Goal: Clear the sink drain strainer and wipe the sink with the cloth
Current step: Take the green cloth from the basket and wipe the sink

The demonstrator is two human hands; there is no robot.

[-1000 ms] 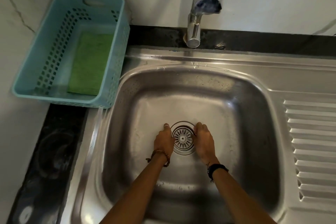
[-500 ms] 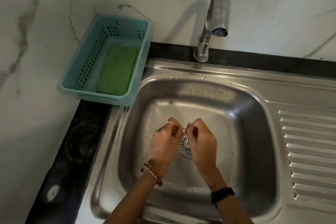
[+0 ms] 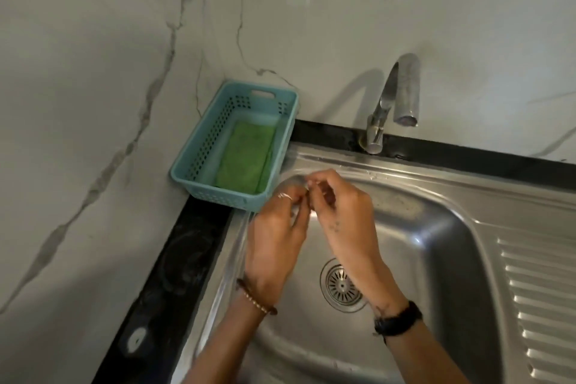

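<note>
Above the sink (image 3: 436, 227), at ten o'clock from the strainer (image 3: 341, 288), the left hand (image 3: 276, 237) and right hand (image 3: 346, 215) have risen, fingertips pinched together on something too small to identify, likely debris; the cloth (image 3: 246, 162) comes next.

Left hand (image 3: 277, 237) and right hand (image 3: 346, 215) raised together, fingertips pinched, touching

Dim, flat, greyish light. The tap (image 3: 402, 93) throws a soft shadow leftward on the wall (image 3: 311, 25). Dull glare streaks the sink (image 3: 452, 227) rim and drainboard ridges. Both hands are motion-blurred at the fingertips. Wide-angle bending shows toward the edges.
</note>
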